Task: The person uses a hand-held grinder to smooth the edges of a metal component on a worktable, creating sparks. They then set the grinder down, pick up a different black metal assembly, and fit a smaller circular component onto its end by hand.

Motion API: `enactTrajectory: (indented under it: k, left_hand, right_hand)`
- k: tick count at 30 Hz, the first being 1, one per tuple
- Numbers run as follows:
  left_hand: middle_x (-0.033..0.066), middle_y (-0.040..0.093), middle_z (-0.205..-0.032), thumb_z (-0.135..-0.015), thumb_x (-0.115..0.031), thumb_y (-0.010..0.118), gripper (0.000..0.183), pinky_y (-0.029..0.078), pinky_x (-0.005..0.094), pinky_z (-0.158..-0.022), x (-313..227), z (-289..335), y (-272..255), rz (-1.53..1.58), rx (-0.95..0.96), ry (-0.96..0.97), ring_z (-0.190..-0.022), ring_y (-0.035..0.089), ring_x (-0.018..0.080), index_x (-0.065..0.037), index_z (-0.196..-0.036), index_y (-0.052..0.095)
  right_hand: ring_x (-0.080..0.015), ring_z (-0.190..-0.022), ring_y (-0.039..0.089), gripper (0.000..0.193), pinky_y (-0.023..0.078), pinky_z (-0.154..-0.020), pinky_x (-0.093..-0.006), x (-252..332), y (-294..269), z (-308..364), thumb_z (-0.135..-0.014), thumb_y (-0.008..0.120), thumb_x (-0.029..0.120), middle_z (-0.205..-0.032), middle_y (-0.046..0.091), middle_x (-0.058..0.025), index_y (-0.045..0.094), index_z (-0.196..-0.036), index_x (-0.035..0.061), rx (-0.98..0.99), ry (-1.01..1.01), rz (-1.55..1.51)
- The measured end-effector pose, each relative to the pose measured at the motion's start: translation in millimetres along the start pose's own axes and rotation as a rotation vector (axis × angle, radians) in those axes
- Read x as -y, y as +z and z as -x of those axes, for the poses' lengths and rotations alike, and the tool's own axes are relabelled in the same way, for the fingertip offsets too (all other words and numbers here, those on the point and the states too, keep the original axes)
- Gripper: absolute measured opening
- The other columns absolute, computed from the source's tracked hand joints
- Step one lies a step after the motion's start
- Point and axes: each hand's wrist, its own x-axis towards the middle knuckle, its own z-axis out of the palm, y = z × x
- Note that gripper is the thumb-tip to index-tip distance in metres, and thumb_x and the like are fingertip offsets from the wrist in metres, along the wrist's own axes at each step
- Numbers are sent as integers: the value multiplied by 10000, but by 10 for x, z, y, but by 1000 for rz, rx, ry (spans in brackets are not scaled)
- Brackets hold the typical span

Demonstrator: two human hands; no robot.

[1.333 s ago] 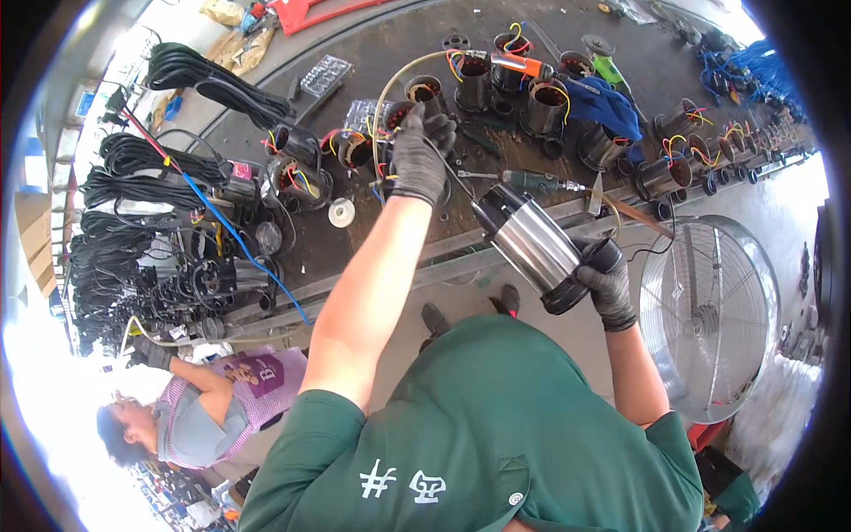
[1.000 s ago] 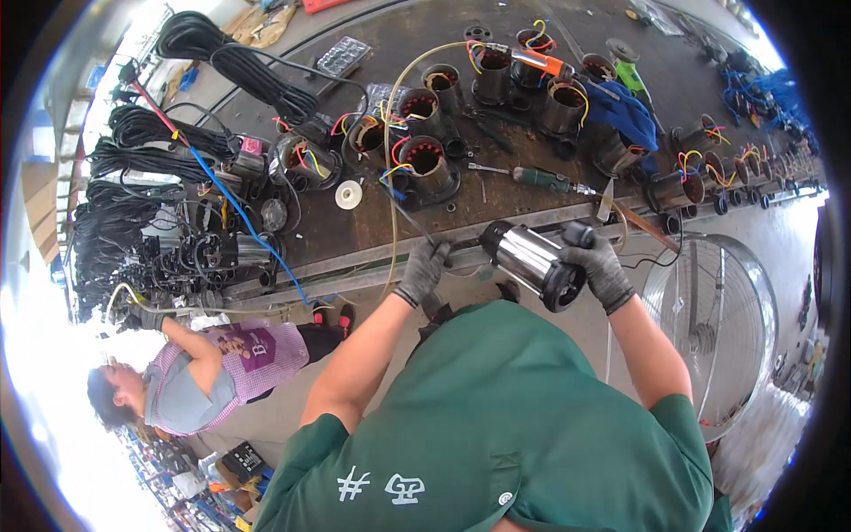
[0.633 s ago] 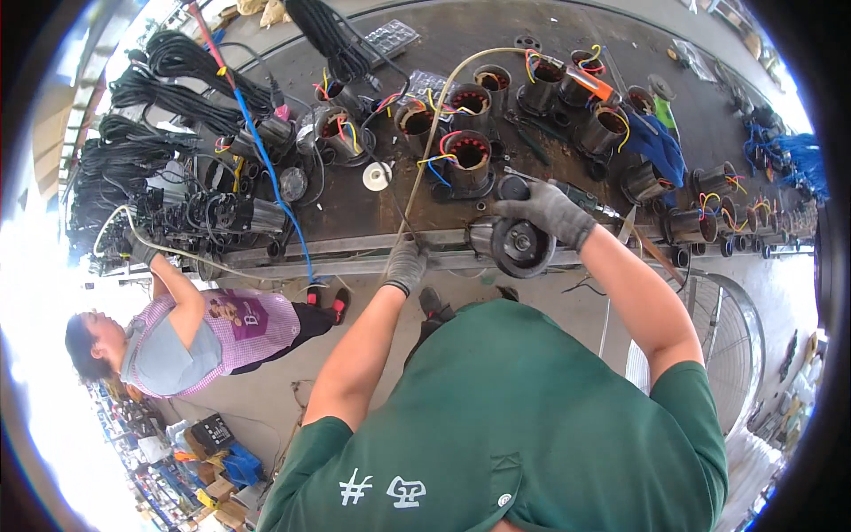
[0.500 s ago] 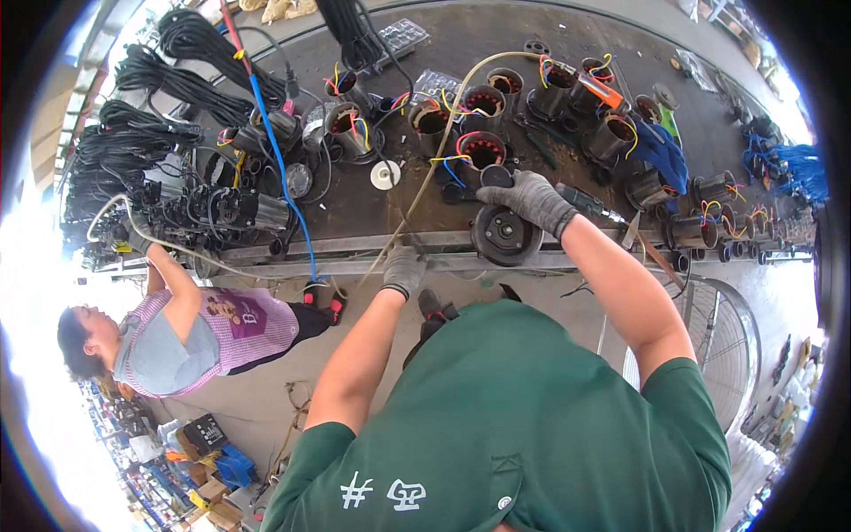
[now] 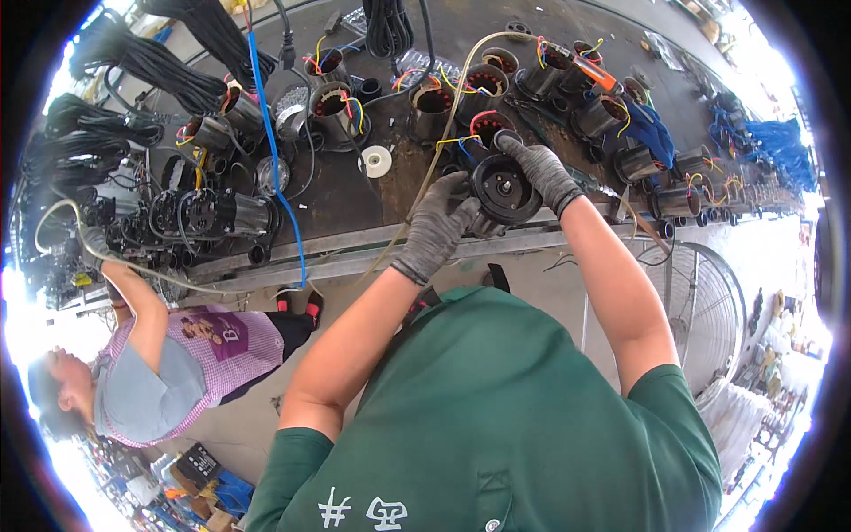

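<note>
Both my hands wear grey knit gloves. At the front edge of the bench they hold a black round motor end housing [image 5: 507, 199], tilted so its ringed face with a small metal shaft end shows. My right hand [image 5: 542, 173] grips its upper right rim. My left hand [image 5: 439, 222] is closed against its left side, thumb and fingers at the rim. Just behind stands an open metal motor casing [image 5: 490, 124] with red inside and yellow, blue and red wires. A white disc [image 5: 376, 161] lies on the bench left of it.
More wired motor casings [image 5: 432, 111] stand along the bench [image 5: 390, 199]. A blue air hose [image 5: 280, 177] hangs at left, near black cable bundles [image 5: 151, 71]. A hammer [image 5: 647, 226] and blue cloth [image 5: 649, 140] lie right. A person [image 5: 160, 372] works at left; a caged fan [image 5: 705, 310] stands right.
My left hand has come up from the bench edge to the housing's left side. The housing has risen and turned, its face now showing differently. My right hand has shifted along its rim.
</note>
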Motion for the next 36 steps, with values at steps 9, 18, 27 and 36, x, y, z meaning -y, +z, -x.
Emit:
enactTrajectory:
  k: [9,18,27,36]
  left_hand:
    - [173,608,-1240,-823,-10,705,603,455,342,-1020,-140,74,171,-119,64,-185,-1166,584,250,13,-1378,469]
    - [112,569,-1280,-907,-102,657,556,503,309,-956,-270,299,309,-99,-37,-333,-1142,589,175,1,-1404,429]
    - [112,560,-1337,-910,-296,682,641,441,379,-1047,-138,363,571,-36,-224,-313,-1216,552,210,-8,-1425,431]
    - [96,582,-1318,-916,-217,653,558,408,371,-1078,-181,333,618,-3,-347,-355,-1228,541,203,-12,-1403,472]
  right_hand:
    - [-89,-788,611,431,532,-748,-275,-313,40,269,-951,665,381,-942,690,-27,679,-1104,-22,78,-131,-424]
    - [-98,-1052,570,512,486,-924,-270,-478,-124,586,-991,616,335,-1167,636,-75,526,-1325,-43,444,-174,-641]
    - [-134,-986,567,532,492,-888,-323,-663,-232,396,-961,649,399,-1073,643,-104,577,-1252,-41,519,-289,-559]
    - [-376,-1055,616,664,482,-940,-435,-747,-512,191,-803,785,372,-1128,629,-233,578,-1267,-56,387,-732,-153]
